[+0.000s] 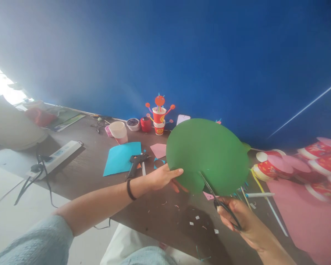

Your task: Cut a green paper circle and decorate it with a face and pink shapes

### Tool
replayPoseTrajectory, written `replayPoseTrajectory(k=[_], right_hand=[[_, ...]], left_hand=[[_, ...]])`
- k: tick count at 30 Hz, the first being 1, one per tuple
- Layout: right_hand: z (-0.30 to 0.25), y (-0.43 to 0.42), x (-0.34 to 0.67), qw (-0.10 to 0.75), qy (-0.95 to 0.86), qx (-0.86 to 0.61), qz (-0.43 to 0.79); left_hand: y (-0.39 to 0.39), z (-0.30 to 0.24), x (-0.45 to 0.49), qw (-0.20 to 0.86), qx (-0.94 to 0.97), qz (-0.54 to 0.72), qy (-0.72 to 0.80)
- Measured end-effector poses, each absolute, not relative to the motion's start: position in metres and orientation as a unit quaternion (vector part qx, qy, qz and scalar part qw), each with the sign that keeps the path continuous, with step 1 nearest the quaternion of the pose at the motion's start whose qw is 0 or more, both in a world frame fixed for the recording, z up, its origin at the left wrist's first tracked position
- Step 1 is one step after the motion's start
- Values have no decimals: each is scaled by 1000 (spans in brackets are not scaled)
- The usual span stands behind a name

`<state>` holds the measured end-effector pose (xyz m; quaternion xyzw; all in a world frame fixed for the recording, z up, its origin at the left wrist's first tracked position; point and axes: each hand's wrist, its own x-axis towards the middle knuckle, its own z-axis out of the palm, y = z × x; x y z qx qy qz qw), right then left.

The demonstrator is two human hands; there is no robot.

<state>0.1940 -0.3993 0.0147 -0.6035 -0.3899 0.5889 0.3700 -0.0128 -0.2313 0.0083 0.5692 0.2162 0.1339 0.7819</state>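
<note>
My left hand (165,176) pinches the left edge of a big round green paper sheet (209,154), holding it up above the brown table (79,176). My right hand (239,221) grips black scissors (217,198) by the handles. The blades point up and left into the lower edge of the green sheet. A black band sits on my left wrist.
A black glue gun (136,162) lies by a blue paper sheet (121,157) and a pink square (158,150). Cups and a red cup figure (159,117) stand at the back. Red paper cups (276,167) and pink paper (309,209) lie right. A power strip (57,154) lies left.
</note>
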Motion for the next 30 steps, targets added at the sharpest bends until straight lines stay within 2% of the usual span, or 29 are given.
replayPoseTrajectory(k=[11, 30], right_hand=[[27, -398, 192, 344, -432, -613, 566], [22, -399, 195, 350, -455, -596, 561]], left_hand=[[-225, 14, -15, 778, 586, 109, 198], [-214, 16, -11, 801, 571, 74, 165]])
